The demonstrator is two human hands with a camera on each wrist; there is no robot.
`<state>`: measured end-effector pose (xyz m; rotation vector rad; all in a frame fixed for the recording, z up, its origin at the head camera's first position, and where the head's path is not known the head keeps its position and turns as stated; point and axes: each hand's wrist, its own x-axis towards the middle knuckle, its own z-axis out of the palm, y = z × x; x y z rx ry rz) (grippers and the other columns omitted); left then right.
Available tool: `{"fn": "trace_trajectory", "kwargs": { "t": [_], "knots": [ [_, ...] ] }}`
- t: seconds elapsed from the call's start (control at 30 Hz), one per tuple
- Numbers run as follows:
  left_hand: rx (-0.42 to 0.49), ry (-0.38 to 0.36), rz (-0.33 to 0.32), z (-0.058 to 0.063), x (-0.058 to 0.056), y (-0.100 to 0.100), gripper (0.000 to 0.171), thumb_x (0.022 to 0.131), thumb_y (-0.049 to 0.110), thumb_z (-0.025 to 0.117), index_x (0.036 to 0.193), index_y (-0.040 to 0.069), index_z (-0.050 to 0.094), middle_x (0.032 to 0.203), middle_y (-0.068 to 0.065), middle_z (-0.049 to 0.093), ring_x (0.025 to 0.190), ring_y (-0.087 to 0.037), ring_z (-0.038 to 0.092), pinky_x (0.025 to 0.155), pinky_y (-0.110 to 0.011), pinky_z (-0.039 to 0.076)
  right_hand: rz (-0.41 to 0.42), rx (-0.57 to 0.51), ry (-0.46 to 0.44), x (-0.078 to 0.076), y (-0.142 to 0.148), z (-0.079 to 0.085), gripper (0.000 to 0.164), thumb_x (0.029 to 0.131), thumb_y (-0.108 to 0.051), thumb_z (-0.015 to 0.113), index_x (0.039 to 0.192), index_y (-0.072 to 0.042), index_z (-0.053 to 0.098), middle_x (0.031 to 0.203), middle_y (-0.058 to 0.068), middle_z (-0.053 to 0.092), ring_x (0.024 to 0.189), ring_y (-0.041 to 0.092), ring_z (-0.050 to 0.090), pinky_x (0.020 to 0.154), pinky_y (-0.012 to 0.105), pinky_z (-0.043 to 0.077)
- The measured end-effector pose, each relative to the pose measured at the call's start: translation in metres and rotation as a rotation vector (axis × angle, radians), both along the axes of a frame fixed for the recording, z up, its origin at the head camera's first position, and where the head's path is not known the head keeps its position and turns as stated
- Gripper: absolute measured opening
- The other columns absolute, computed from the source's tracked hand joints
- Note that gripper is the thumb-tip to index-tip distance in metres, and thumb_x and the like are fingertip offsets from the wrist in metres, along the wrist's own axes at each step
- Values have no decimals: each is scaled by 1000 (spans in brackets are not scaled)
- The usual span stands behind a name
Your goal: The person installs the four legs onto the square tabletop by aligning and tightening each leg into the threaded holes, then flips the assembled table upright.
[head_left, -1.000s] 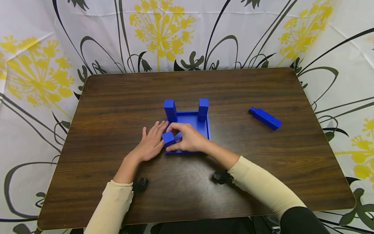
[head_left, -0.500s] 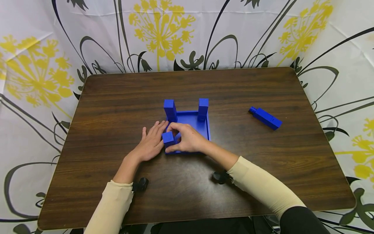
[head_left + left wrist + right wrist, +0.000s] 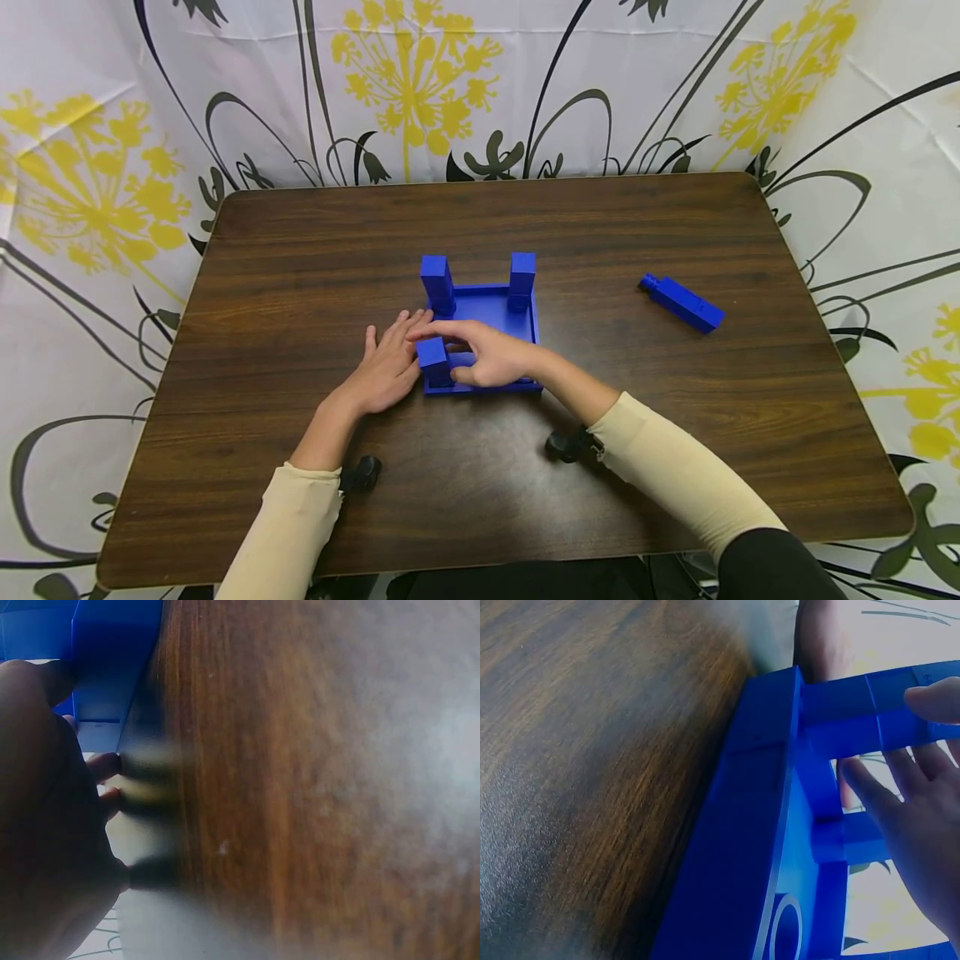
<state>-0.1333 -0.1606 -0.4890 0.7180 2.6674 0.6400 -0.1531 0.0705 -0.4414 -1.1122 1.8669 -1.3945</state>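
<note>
A shallow blue square tray sits on the table with a blue leg upright at its near left corner. My right hand is spread around that leg, index finger stretched past its top and thumb loosely apart on the other side. Flat on the table beside the tray's left edge, my left hand has its fingers straight. Two more blue legs stand at the far corners, a far left leg and a far right leg. A round socket shows inside the tray in the right wrist view.
A loose blue leg with a threaded-looking narrow end lies on the right of the brown wooden table. A floral curtain hangs behind the table. Each wrist wears a small black camera.
My right hand has loosened from the near left leg, its fingers spreading and the hand shifting slightly right. The leg stays upright. My left hand has not moved.
</note>
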Motion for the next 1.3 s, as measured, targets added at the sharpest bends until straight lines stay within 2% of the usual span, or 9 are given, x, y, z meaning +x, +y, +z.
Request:
{"fn": "trace_trajectory", "kwargs": {
  "t": [0.2,0.5,0.77,1.0,1.3],
  "knots": [
    [-11,-5,-3,0,-1,0,60,105,25,29,160,18,7,164,-8,6,149,-31,-4,106,-70,-9,44,-28,-66,-3,3,-2,62,87,14,54,146,2,40,147,15,46,138,16,39,109,32,34],
    [-21,-16,1,0,-1,1,59,106,37,25,160,20,5,165,-6,5,149,-30,-5,106,-69,-10,43,-19,-64,-4,4,-5,62,89,11,59,147,2,40,148,18,44,137,18,41,108,35,36],
    [-14,-26,2,0,-1,1,61,105,30,29,160,21,4,165,-7,4,149,-31,-5,106,-69,-11,2,12,-62,-2,4,-5,61,90,5,64,146,2,40,154,18,34,142,21,31,107,35,36],
    [-12,-22,0,1,1,0,65,102,24,33,160,21,4,165,-6,4,149,-30,-5,106,-69,-10,-19,35,-23,1,4,-3,61,90,5,65,145,3,41,153,20,34,141,23,32,106,33,38],
    [-32,-12,10,0,2,3,58,106,48,21,159,30,7,164,-8,3,149,-31,-6,106,-69,-11,-43,69,54,3,6,-3,60,91,-1,67,146,0,43,150,15,43,136,24,42,105,36,40]
  ]
}}
